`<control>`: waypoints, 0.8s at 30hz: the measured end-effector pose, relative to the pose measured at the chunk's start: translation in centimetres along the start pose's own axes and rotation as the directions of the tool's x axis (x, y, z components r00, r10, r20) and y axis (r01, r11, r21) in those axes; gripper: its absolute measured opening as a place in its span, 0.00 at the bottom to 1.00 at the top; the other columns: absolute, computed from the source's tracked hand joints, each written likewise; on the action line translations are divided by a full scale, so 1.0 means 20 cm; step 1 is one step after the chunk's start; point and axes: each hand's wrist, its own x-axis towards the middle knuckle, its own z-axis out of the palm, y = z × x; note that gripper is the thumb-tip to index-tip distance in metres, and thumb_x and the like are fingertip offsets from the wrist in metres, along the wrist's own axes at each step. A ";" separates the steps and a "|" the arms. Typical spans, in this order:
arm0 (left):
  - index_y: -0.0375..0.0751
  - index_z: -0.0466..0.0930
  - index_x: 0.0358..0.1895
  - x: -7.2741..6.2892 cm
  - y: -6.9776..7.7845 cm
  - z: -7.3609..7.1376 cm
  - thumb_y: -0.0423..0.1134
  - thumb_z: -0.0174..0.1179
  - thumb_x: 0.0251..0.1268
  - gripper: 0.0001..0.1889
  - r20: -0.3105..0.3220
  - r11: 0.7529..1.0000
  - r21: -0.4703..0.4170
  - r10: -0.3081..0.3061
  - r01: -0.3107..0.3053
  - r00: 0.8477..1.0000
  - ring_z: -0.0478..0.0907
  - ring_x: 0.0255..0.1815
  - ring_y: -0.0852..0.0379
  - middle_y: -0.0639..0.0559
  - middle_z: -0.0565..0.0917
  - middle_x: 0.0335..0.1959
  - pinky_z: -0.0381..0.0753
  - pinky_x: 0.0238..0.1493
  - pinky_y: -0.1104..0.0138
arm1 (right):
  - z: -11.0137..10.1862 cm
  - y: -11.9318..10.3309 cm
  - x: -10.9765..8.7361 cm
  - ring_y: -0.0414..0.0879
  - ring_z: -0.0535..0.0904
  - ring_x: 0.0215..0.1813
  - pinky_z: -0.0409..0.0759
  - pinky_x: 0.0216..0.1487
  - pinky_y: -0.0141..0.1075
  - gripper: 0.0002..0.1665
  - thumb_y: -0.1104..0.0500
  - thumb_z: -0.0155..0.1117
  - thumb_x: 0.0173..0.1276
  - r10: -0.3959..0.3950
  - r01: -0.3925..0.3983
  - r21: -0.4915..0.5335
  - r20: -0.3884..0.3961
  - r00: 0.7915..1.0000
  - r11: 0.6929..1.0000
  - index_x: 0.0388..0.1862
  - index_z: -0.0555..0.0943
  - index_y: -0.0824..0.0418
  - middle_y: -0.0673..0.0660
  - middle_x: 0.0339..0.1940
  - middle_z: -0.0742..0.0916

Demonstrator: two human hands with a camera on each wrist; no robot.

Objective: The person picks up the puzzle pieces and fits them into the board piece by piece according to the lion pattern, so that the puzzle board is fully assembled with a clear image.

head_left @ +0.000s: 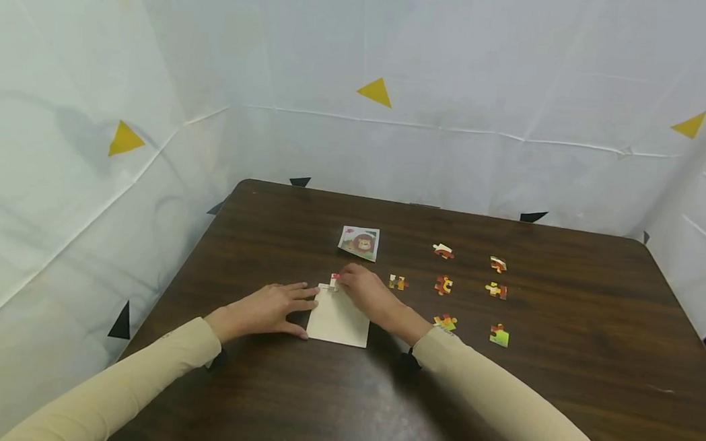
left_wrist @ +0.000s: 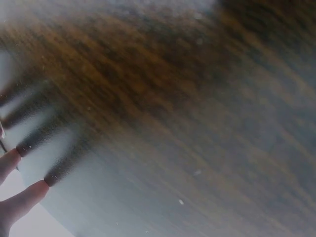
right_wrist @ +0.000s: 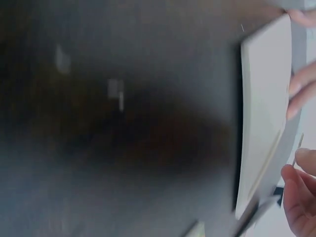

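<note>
A square cream puzzle board (head_left: 339, 321) lies flat on the dark wooden table. My right hand (head_left: 369, 294) pinches a jigsaw piece (head_left: 334, 281), white with some pink-red, over the board's far left corner. In the right wrist view the thumb and finger of that hand (right_wrist: 298, 192) meet on a thin edge beyond the board (right_wrist: 264, 98). My left hand (head_left: 265, 309) lies with fingers spread, its fingertips touching the board's left side. Only two of its fingers (left_wrist: 27, 200) show clearly in the left wrist view. Whether the pinched piece touches the board, I cannot tell.
Behind the board lies a picture card (head_left: 364, 243) with a lion on it. Several loose jigsaw pieces (head_left: 444, 285) are spread in rough rows to the right, one (head_left: 398, 282) close to my right hand. White sheeting (head_left: 457, 105) hangs beyond the table's far edge (head_left: 480, 218).
</note>
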 end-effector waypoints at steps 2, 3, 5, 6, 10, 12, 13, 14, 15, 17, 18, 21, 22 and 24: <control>0.46 0.75 0.64 0.00 0.00 0.00 0.65 0.59 0.58 0.36 -0.001 1.000 0.006 0.004 -0.004 1.000 0.68 0.67 0.43 0.47 0.68 0.70 0.77 0.54 0.47 | 0.02 -0.02 0.00 0.52 0.81 0.49 0.82 0.47 0.38 0.06 0.69 0.62 0.67 -0.012 0.012 -0.004 0.011 1.000 1.000 0.40 0.85 0.68 0.61 0.45 0.84; 0.46 0.75 0.64 0.00 -0.01 0.00 0.66 0.58 0.58 0.36 -0.001 1.000 0.011 0.005 -0.005 1.000 0.68 0.67 0.43 0.47 0.68 0.70 0.77 0.54 0.48 | 0.03 -0.03 0.00 0.52 0.81 0.50 0.82 0.48 0.38 0.06 0.69 0.62 0.67 -0.012 0.013 -0.008 0.021 1.000 1.000 0.40 0.85 0.68 0.61 0.46 0.84; 0.46 0.75 0.64 0.00 -0.01 0.01 0.66 0.58 0.58 0.37 -0.001 1.000 0.014 0.006 -0.006 1.000 0.68 0.67 0.43 0.47 0.68 0.70 0.77 0.54 0.48 | 0.04 -0.05 0.00 0.52 0.81 0.49 0.82 0.48 0.38 0.07 0.68 0.62 0.67 -0.014 0.015 -0.029 0.038 0.999 0.999 0.40 0.85 0.67 0.60 0.45 0.84; 0.46 0.75 0.65 0.00 -0.01 0.01 0.66 0.58 0.58 0.37 0.001 1.000 0.013 0.005 -0.005 1.000 0.68 0.68 0.43 0.48 0.68 0.70 0.77 0.54 0.48 | 0.04 -0.06 0.00 0.52 0.81 0.49 0.81 0.48 0.39 0.07 0.68 0.62 0.67 -0.011 0.013 -0.041 0.048 0.999 0.999 0.40 0.86 0.66 0.60 0.45 0.84; 0.46 0.75 0.65 0.00 -0.01 0.01 0.66 0.58 0.58 0.37 0.002 1.000 0.004 -0.003 0.003 1.000 0.67 0.68 0.43 0.48 0.67 0.71 0.77 0.55 0.47 | 0.06 -0.08 -0.01 0.50 0.81 0.48 0.81 0.47 0.41 0.07 0.65 0.63 0.67 -0.011 0.019 -0.102 0.080 0.997 0.995 0.41 0.86 0.62 0.57 0.45 0.85; 0.47 0.75 0.65 -0.01 -0.01 0.02 0.66 0.58 0.58 0.36 0.001 1.000 -0.001 -0.008 0.008 1.000 0.67 0.68 0.43 0.48 0.67 0.71 0.76 0.55 0.46 | 0.07 -0.10 0.00 0.50 0.81 0.49 0.80 0.46 0.42 0.08 0.63 0.64 0.67 -0.009 0.023 -0.139 0.102 0.995 0.990 0.43 0.87 0.60 0.56 0.45 0.85; 0.47 0.75 0.65 -0.01 -0.01 0.02 0.66 0.58 0.58 0.36 0.002 1.000 -0.001 -0.011 0.011 1.000 0.67 0.68 0.43 0.48 0.67 0.71 0.76 0.55 0.46 | 0.07 -0.10 0.00 0.49 0.80 0.49 0.80 0.46 0.42 0.08 0.63 0.64 0.67 -0.008 0.026 -0.156 0.113 0.994 0.987 0.43 0.87 0.59 0.55 0.46 0.85; 0.47 0.75 0.65 -0.02 -0.01 0.02 0.66 0.58 0.58 0.36 0.002 1.000 -0.002 -0.013 0.013 1.000 0.67 0.68 0.43 0.48 0.67 0.71 0.76 0.54 0.46 | 0.08 -0.11 0.00 0.49 0.80 0.50 0.79 0.46 0.42 0.09 0.63 0.64 0.67 -0.006 0.028 -0.173 0.126 0.992 0.985 0.44 0.87 0.58 0.55 0.46 0.85; 0.47 0.75 0.65 -0.02 -0.01 0.01 0.66 0.58 0.58 0.36 0.002 1.000 -0.002 -0.013 0.013 1.000 0.67 0.68 0.43 0.48 0.67 0.71 0.76 0.54 0.46 | 0.08 -0.11 0.00 0.49 0.79 0.51 0.79 0.46 0.41 0.09 0.62 0.64 0.66 -0.008 0.036 -0.196 0.139 0.990 0.980 0.45 0.87 0.58 0.55 0.47 0.85; 0.47 0.75 0.65 -0.02 0.00 0.01 0.66 0.58 0.58 0.36 0.003 1.000 -0.008 -0.015 0.015 1.000 0.67 0.68 0.43 0.48 0.67 0.71 0.76 0.54 0.45 | 0.09 -0.12 0.00 0.48 0.79 0.52 0.78 0.46 0.40 0.11 0.63 0.65 0.66 -0.014 0.054 -0.240 0.166 0.986 0.969 0.46 0.86 0.57 0.55 0.48 0.85; 0.47 0.75 0.65 -0.02 0.00 0.01 0.67 0.57 0.58 0.36 0.006 1.000 -0.009 -0.017 0.017 1.000 0.67 0.68 0.43 0.48 0.67 0.71 0.76 0.54 0.45 | 0.09 -0.13 0.00 0.48 0.79 0.52 0.78 0.46 0.40 0.11 0.63 0.66 0.65 -0.020 0.066 -0.263 0.173 0.985 0.962 0.46 0.86 0.57 0.55 0.49 0.85; 0.47 0.74 0.65 -0.02 0.00 0.00 0.67 0.56 0.59 0.37 0.009 1.000 -0.008 -0.014 0.015 1.000 0.66 0.69 0.42 0.48 0.66 0.71 0.76 0.55 0.45 | 0.09 -0.13 -0.01 0.48 0.79 0.52 0.78 0.46 0.39 0.11 0.64 0.67 0.64 -0.032 0.094 -0.341 0.184 0.982 0.935 0.46 0.86 0.58 0.55 0.50 0.84; 0.47 0.74 0.65 -0.02 0.00 -0.01 0.67 0.56 0.59 0.37 0.013 1.000 -0.008 -0.017 0.017 1.000 0.66 0.69 0.43 0.48 0.66 0.71 0.76 0.55 0.45 | 0.08 -0.13 -0.01 0.48 0.79 0.52 0.78 0.46 0.39 0.11 0.64 0.67 0.63 -0.031 0.097 -0.362 0.184 0.983 0.927 0.45 0.86 0.57 0.55 0.50 0.84; 0.48 0.74 0.66 -0.01 0.00 -0.01 0.67 0.56 0.59 0.37 0.020 1.000 -0.003 -0.017 0.017 1.000 0.65 0.69 0.43 0.49 0.66 0.72 0.76 0.55 0.45 | 0.08 -0.13 -0.01 0.48 0.79 0.52 0.78 0.47 0.40 0.11 0.64 0.67 0.63 -0.031 0.101 -0.390 0.183 0.983 0.915 0.45 0.85 0.58 0.55 0.51 0.84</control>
